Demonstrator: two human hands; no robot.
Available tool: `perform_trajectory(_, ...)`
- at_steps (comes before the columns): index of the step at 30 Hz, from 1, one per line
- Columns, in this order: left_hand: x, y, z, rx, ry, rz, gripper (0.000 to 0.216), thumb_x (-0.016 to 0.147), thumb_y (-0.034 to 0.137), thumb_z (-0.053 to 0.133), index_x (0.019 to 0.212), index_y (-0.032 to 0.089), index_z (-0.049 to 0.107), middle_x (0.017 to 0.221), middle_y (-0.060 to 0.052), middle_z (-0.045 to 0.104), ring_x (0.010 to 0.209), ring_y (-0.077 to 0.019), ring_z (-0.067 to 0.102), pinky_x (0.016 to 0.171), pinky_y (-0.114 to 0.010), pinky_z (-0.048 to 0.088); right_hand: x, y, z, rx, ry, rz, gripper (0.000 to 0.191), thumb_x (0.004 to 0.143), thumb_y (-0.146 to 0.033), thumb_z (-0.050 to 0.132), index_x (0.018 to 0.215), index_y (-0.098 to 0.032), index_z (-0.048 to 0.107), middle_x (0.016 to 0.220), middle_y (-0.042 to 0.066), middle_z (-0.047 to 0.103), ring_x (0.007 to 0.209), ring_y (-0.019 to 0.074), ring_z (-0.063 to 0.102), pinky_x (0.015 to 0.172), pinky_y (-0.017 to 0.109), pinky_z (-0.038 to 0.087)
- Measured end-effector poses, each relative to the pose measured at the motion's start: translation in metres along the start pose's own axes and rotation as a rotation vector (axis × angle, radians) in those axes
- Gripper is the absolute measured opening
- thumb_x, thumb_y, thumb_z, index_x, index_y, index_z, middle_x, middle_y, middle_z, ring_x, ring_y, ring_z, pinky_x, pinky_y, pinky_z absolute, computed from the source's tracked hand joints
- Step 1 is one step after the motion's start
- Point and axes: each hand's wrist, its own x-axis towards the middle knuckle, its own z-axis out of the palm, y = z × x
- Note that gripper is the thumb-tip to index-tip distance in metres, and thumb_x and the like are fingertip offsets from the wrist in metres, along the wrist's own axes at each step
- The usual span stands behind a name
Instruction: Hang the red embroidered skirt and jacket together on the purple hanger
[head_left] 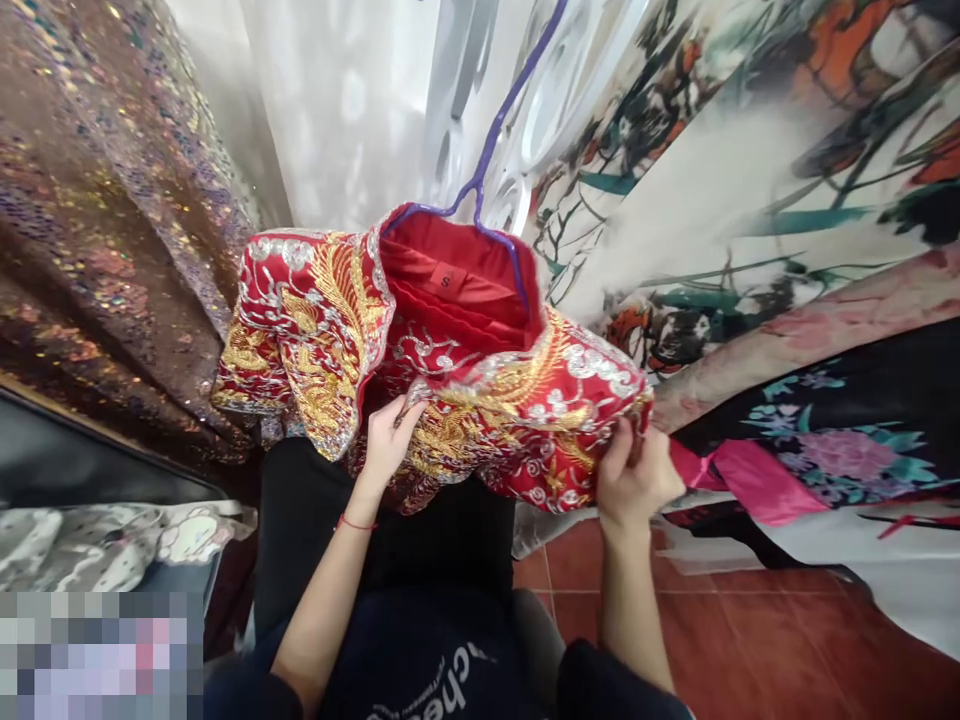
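A red jacket (442, 420) with gold and silver embroidery hangs from a purple hanger (491, 150) in the middle of the head view. Its stand collar gapes, showing red lining and a small size label (445, 282) marked S. My left hand (391, 435) pinches the front edge of the jacket below the collar. At the jacket's right sleeve end in view, my right hand (641, 475) has its fingers closed round the cloth. The front opening is parted, and the sleeve at left hangs loose.
Brown sequinned fabric (97, 240) hangs at the left. White cloth with a painted floral print (720, 200) hangs at the right, above a black embroidered garment (847, 420) and a pink ribbon (765, 480). Red tiles (750, 630) form the floor.
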Motion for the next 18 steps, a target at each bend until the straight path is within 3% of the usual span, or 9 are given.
perform_trajectory(3,0.004,-0.006,0.007,0.106,-0.014,-0.003,0.04,0.092,0.053,0.057,0.078,0.017,0.069,0.073,-0.004,0.068,0.068,-0.0159,0.058,0.071,-0.026,0.048,0.003,-0.006,0.003,-0.033,-0.006,0.0,0.03,0.099,-0.039,0.056,0.075,-0.02,0.058,0.062,0.003,0.056,0.05,0.0144,0.05,0.05,0.028,0.027)
perform_trajectory(8,-0.002,-0.037,0.02,0.282,0.035,-0.115,0.035,0.096,0.044,0.054,0.082,0.017,0.071,0.075,-0.007,0.073,0.069,-0.0181,0.062,0.071,-0.026,0.046,-0.007,-0.025,0.045,-0.08,-0.173,0.056,0.034,0.103,-0.039,0.045,0.078,-0.019,0.059,0.065,0.004,0.055,0.054,0.0166,0.049,0.052,0.03,0.028)
perform_trajectory(10,-0.002,-0.041,0.022,0.334,0.056,-0.136,0.035,0.097,0.043,0.055,0.08,0.017,0.07,0.076,-0.009,0.073,0.069,-0.0179,0.063,0.073,-0.027,0.045,-0.007,-0.035,0.057,-0.091,-0.178,0.094,0.033,0.103,-0.038,0.042,0.09,-0.017,0.063,0.077,0.009,0.061,0.067,0.0213,0.058,0.059,0.031,0.038)
perform_trajectory(12,0.001,-0.038,0.024,0.377,0.056,-0.139,0.033,0.096,0.042,0.057,0.079,0.017,0.07,0.081,-0.009,0.075,0.073,-0.0184,0.065,0.077,-0.027,0.046,-0.007,-0.051,0.061,-0.095,-0.097,0.098,0.035,0.101,-0.035,0.043,0.115,-0.01,0.061,0.101,0.021,0.064,0.096,0.0304,0.063,0.077,0.04,0.049)
perform_trajectory(15,0.008,-0.028,0.026,0.434,0.039,-0.146,0.031,0.096,0.04,0.06,0.078,0.017,0.071,0.084,-0.009,0.075,0.079,-0.02,0.069,0.081,-0.028,0.047,-0.008,-0.081,0.061,-0.077,0.049,-0.016,0.065,0.094,-0.034,0.053,0.15,-0.007,0.033,0.143,0.034,0.043,0.138,0.0426,0.042,0.103,0.061,0.042)
perform_trajectory(18,0.004,-0.013,0.023,0.509,0.024,-0.187,0.028,0.096,0.04,0.06,0.089,0.017,0.072,0.091,-0.012,0.076,0.085,-0.0236,0.072,0.08,-0.029,0.049,-0.008,-0.105,0.069,-0.049,0.022,-0.158,0.088,0.091,-0.042,0.06,0.162,-0.019,0.013,0.166,0.03,0.002,0.153,0.0507,0.015,0.106,0.071,0.035)
